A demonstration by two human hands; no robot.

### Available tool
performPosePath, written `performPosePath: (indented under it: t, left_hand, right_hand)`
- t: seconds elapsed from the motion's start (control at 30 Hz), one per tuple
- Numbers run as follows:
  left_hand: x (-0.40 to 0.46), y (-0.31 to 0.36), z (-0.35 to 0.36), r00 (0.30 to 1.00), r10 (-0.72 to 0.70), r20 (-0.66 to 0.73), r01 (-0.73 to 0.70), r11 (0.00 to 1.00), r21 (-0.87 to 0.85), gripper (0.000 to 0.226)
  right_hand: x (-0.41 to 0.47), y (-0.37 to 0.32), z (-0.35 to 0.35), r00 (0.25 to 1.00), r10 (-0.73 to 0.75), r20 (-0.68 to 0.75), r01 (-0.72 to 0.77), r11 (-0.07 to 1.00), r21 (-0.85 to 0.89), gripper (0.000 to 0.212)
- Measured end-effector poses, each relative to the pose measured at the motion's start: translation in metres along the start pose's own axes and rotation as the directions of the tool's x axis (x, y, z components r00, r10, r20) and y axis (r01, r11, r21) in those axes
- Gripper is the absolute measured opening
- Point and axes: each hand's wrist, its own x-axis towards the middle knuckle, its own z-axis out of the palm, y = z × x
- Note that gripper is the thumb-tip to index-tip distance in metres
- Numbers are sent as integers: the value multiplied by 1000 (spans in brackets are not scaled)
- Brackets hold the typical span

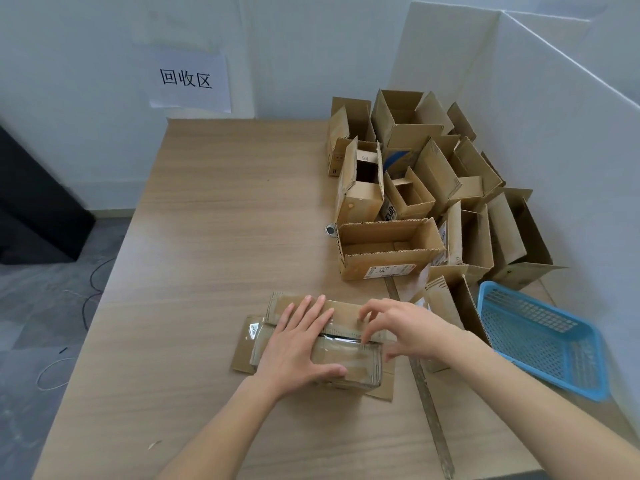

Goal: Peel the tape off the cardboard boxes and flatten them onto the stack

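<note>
While flattened, 1 box (346, 358), 2 hands.

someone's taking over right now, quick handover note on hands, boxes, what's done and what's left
Left hand: open, pressing flat on the taped box at the table's near edge.
Right hand: fingertips pinching at the tape seam on that box's top.
Done: that box lies on flattened cardboard.
Left: finish peeling this box's tape, flatten it, then the pile of open boxes at far right. Blue basket sits at right.
</note>
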Motion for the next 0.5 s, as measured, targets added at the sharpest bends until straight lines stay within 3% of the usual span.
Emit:
performPosePath:
  t: [0.17,0.4,0.5]
  left_hand:
    - [2,-3,1,1000,11,-13,-11,1000,6,113]
    - [8,-12,-8,997,61,37,-61,998,-13,111]
    - [10,-14,-8,998,63,16,-62,998,-30,111]
  right_hand:
    - [-5,5,0,997,-69,37,74,982,-174,58]
    - [-4,13,9,984,-171,-50,156,964,-213,55]
    - [-1,14,16,975,-186,-121,162,969,-187,41]
